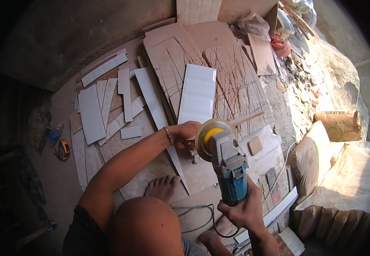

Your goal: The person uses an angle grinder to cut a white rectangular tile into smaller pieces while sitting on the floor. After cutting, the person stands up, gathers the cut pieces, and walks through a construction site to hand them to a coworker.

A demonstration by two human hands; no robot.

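My right hand is wrapped round the rear body of a teal and grey angle grinder. The grinder's round disc, with a yellow centre, faces my left hand. My left hand is closed just left of the disc, on what looks like a narrow brownish strip. One end of this strip sticks out past the disc on the right; the disc hides its middle. Beyond the disc a glossy white tile lies on scored boards. A long pointed white offcut runs below my left wrist.
Several white tile offcuts lie at the left, near an orange and black tape measure. A small beige block sits right of the grinder. Its cable loops by my feet. Sacks and rubble are at the right.
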